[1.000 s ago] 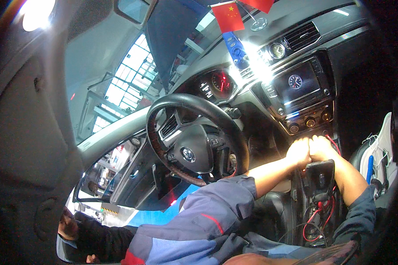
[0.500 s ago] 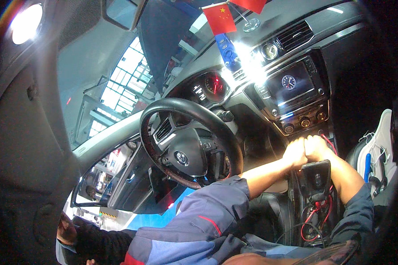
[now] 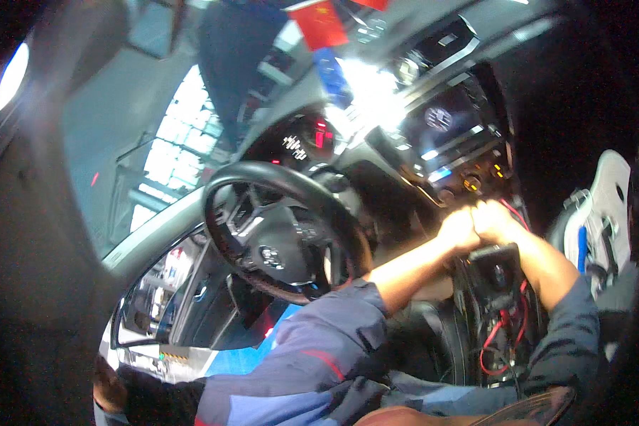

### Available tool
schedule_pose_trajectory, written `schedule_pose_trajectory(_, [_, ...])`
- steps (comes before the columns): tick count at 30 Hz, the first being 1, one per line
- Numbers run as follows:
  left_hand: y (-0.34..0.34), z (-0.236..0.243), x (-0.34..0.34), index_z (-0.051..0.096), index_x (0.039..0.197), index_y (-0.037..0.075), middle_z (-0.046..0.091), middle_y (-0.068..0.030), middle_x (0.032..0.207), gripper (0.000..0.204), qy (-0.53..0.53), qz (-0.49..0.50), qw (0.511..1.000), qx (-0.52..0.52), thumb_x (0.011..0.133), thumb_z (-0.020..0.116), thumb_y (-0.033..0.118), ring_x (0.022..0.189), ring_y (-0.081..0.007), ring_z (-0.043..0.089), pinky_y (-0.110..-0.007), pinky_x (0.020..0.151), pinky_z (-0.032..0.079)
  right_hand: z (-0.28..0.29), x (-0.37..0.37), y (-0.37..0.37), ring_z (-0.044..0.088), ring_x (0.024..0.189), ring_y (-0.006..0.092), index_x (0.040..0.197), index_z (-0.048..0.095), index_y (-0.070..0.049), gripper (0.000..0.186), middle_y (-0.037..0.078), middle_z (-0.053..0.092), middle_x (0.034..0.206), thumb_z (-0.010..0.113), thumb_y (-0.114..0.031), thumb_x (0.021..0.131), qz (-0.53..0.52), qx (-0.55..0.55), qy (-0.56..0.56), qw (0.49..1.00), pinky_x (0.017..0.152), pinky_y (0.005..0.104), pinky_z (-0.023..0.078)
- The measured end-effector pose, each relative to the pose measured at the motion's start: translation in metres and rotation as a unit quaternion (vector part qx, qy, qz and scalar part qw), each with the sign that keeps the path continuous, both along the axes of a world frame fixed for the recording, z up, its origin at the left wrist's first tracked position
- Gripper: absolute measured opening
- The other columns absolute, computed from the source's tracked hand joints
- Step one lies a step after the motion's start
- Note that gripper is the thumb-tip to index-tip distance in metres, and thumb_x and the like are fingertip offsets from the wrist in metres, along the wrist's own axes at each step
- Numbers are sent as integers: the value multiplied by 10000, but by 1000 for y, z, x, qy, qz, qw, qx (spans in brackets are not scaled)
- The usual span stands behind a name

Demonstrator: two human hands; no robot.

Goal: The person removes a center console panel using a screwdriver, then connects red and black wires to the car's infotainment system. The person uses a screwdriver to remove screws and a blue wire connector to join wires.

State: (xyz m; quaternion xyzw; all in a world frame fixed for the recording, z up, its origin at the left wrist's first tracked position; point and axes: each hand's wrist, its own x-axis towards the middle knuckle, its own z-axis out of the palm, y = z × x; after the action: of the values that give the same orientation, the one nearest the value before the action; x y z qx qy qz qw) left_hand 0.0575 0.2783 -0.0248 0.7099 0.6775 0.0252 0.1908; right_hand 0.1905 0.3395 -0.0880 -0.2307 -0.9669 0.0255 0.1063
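The left hand (image 3: 460, 230) and the right hand (image 3: 495, 221) are meeting side by side, their fingers curling inward under glare; whether they are gripping anything, or how far they are opening, I cannot tell. The left forearm (image 3: 408, 272) is slanting in from the left, the right forearm (image 3: 549, 268) angling up from the lower right. A black box (image 3: 495, 268) is sitting just below the hands, between the forearms, with red wires (image 3: 503, 321) looping beneath it. Knobs (image 3: 471, 183) are sitting near the knuckles, limiting room ahead. The steering wheel (image 3: 291, 173) is crowding the left forearm with its rim, while a dark gap is lying between wheel and knobs. A white panel (image 3: 614, 195) is standing right of the right forearm.
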Motion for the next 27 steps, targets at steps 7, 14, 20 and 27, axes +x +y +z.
schedule_pose_trajectory(7, [-24, -2, -4, 627, 1202, 0, 668, -241, 1140, 635, 1, 1, 997, 80, 761, 807, 419, 1128, -401, 638, -473, 981, 516, 18, 8, -8, 667, 890, 296, 928, 726, -15, 226, 131, 702, 927, 640, -209, 851, 52, 10, 33, 998, 783, 416, 538])
schedule_pose_trajectory(14, [-189, 52, -39, 635, 1159, 55, 645, -156, 1152, 411, -84, -133, 980, 122, 788, 784, 153, 1098, -370, 616, -447, 975, 502, 47, 29, -9, 706, 1017, 281, 934, 746, -101, 179, 121, 723, 1002, 649, -234, 866, 32, -21, -10, 999, 798, 420, 601])
schedule_pose_trajectory(20, [-304, 62, -65, 697, 851, 96, 659, -86, 909, 159, -14, -148, 962, 231, 727, 771, 161, 992, -291, 643, -443, 1030, 477, 131, 91, -16, 743, 846, 302, 1108, 741, -87, 273, 120, 760, 977, 721, -228, 875, -199, -50, 199, 958, 801, 384, 596])
schedule_pose_trajectory(27, [-285, 47, -47, 792, 924, 110, 748, -86, 1007, 331, 149, -119, 981, -23, 930, 605, 383, 1088, -226, 636, -387, 1067, 377, 237, 71, -181, 717, 762, 254, 955, 727, 4, 229, 157, 745, 857, 715, -215, 888, -135, -276, 49, 950, 742, 384, 568])
